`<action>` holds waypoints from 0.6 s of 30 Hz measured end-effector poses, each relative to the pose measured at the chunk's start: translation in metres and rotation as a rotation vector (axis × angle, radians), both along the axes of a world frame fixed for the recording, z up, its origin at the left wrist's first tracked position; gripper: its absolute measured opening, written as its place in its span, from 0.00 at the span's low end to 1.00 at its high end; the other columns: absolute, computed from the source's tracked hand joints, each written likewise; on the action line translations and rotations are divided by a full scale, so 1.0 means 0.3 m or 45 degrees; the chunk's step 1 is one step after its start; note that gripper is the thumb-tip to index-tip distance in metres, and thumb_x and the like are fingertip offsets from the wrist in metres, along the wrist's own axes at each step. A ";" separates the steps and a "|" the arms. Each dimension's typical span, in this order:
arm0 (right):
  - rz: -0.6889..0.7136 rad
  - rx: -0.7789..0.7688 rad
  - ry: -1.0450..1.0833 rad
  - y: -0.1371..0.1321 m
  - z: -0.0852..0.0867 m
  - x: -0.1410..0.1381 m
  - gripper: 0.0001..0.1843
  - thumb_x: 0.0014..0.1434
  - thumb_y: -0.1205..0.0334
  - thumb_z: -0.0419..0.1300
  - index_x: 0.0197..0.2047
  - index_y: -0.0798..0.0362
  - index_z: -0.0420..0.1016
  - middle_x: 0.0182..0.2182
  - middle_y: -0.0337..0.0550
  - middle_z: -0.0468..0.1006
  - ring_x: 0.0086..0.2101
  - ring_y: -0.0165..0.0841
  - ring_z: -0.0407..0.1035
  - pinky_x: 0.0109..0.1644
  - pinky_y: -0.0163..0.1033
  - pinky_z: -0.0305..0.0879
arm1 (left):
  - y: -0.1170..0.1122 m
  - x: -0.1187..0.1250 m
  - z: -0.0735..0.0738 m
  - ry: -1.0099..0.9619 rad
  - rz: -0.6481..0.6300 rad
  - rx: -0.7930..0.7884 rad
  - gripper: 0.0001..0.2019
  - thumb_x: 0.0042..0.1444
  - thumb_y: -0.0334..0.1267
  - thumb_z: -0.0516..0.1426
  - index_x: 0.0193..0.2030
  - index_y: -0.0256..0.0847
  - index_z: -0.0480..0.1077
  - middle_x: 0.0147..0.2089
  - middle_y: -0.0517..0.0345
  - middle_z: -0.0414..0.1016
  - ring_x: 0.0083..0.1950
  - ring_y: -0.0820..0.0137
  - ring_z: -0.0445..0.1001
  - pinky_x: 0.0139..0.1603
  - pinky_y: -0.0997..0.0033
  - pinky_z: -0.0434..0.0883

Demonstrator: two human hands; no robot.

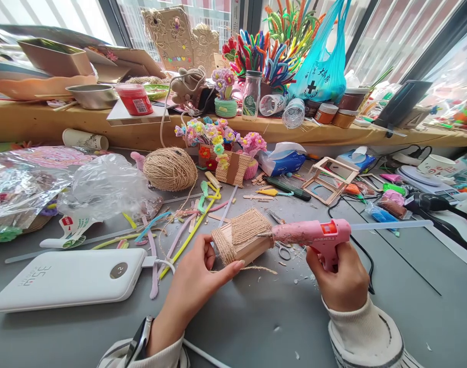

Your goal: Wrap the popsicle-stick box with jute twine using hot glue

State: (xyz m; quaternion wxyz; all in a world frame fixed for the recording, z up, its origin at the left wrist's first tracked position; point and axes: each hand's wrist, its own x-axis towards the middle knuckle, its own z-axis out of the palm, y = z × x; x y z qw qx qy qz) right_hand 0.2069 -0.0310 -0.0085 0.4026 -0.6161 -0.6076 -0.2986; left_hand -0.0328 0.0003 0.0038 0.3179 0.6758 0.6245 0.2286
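My left hand [202, 276] grips the near left end of a small wooden box [252, 248], thumb along its lower edge. Jute twine [250, 226] is wound around parts of the box, with bare wood between the windings. A loose twine end [262, 269] sticks out below it. In my right hand [342, 276] is a pink hot glue gun [313, 232], its nozzle tip at the twine on the box's right side. A clear glue stick [390, 225] juts from the gun's back. Scissors [283, 250] lie behind the box, partly hidden.
A white power bank [72, 278] with a cable lies at the left. Behind are a twine ball [171, 168], pipe cleaners [191, 230], a wooden frame [329, 179] and a tissue pack [282, 159]. A black cable [365, 255] runs by my right hand. Jars and craft supplies crowd the ledge [141, 128].
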 end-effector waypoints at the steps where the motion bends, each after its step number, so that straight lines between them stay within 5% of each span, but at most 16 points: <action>1: 0.000 0.005 -0.001 0.000 0.000 0.000 0.14 0.52 0.62 0.58 0.43 0.57 0.68 0.17 0.31 0.59 0.16 0.26 0.56 0.20 0.31 0.59 | 0.001 0.001 0.000 -0.004 0.000 -0.001 0.26 0.41 0.63 0.54 0.35 0.42 0.56 0.23 0.68 0.55 0.25 0.70 0.61 0.26 0.71 0.59; 18: -0.034 0.003 -0.020 -0.004 0.002 0.008 0.16 0.52 0.63 0.58 0.44 0.58 0.67 0.18 0.31 0.58 0.17 0.25 0.55 0.22 0.30 0.57 | 0.005 0.008 0.020 -0.005 0.021 0.003 0.26 0.40 0.61 0.55 0.35 0.41 0.58 0.21 0.68 0.57 0.24 0.70 0.63 0.25 0.71 0.60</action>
